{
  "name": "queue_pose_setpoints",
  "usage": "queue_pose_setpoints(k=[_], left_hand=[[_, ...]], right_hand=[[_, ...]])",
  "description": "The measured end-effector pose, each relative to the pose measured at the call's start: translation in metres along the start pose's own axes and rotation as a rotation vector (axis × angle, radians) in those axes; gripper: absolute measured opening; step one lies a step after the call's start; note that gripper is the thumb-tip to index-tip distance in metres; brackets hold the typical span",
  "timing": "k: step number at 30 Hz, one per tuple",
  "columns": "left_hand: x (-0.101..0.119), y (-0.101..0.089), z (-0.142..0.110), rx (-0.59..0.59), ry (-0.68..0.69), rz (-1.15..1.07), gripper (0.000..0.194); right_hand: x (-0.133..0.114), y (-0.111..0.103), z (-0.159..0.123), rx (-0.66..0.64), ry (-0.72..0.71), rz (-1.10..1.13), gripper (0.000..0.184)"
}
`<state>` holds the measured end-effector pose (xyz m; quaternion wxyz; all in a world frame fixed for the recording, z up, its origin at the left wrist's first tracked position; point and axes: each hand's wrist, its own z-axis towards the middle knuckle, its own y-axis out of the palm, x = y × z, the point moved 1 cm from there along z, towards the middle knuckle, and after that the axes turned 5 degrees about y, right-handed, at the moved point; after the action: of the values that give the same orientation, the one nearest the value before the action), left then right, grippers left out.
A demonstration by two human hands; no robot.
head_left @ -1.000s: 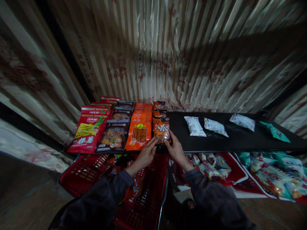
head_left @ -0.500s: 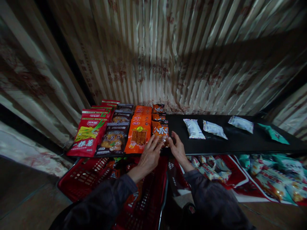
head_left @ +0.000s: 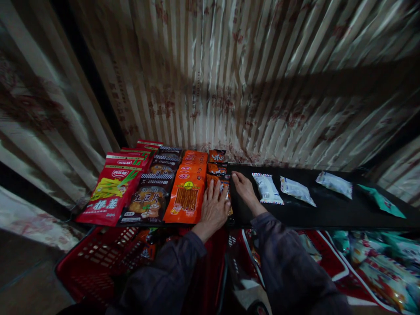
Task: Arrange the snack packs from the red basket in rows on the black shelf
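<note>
My left hand [head_left: 215, 210] lies flat, fingers stretched out, on the front small orange-and-black snack bag [head_left: 225, 186], covering most of it. Just right of that bag's upper edge is my right hand [head_left: 245, 190], its fingers curled together; nothing shows in them. Two more bags of the same kind, such as the rear snack bag [head_left: 217, 156], line up behind. Immediately to the left stands a row of larger orange packets of stick snacks [head_left: 184, 201]. Beyond it are dark potato-slice bags [head_left: 146, 203] and red bags with green stalks printed on them [head_left: 106, 197].
On the black shelf [head_left: 241, 214], white packets [head_left: 267, 188] and a teal packet [head_left: 382, 201] lie spaced to the right. Beneath are a red basket [head_left: 88, 262] and containers of snack bags [head_left: 387, 271]. A pleated curtain [head_left: 210, 87] hangs behind.
My left hand has slid up and right over the front small bag. My right hand has moved from the bag's lower side to its upper right, fingers drawn together. The view has shifted slightly.
</note>
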<state>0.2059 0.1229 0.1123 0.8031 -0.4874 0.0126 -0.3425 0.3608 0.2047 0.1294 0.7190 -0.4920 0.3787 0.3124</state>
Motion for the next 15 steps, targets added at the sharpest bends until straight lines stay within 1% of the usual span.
queue_pose_setpoints(k=[4, 6, 9, 13, 15], left_hand=[[-0.004, 0.002, 0.005, -0.006, 0.012, 0.014, 0.054], [-0.006, 0.004, 0.005, 0.003, 0.018, 0.022, 0.056], [-0.006, 0.006, 0.003, -0.005, 0.023, 0.036, 0.058], [-0.005, 0.006, 0.003, -0.014, 0.022, 0.041, 0.058], [-0.005, 0.006, 0.003, -0.019, 0.021, 0.039, 0.057]], right_hand=[[-0.007, 0.003, 0.023, -0.085, 0.001, -0.126, 0.041], [-0.006, 0.005, 0.031, -0.103, 0.010, -0.118, 0.041], [-0.002, 0.009, 0.040, -0.181, 0.054, -0.021, 0.036], [0.003, 0.014, 0.048, -0.301, 0.146, 0.205, 0.027], [0.003, 0.015, 0.051, -0.354, 0.191, 0.269, 0.024]])
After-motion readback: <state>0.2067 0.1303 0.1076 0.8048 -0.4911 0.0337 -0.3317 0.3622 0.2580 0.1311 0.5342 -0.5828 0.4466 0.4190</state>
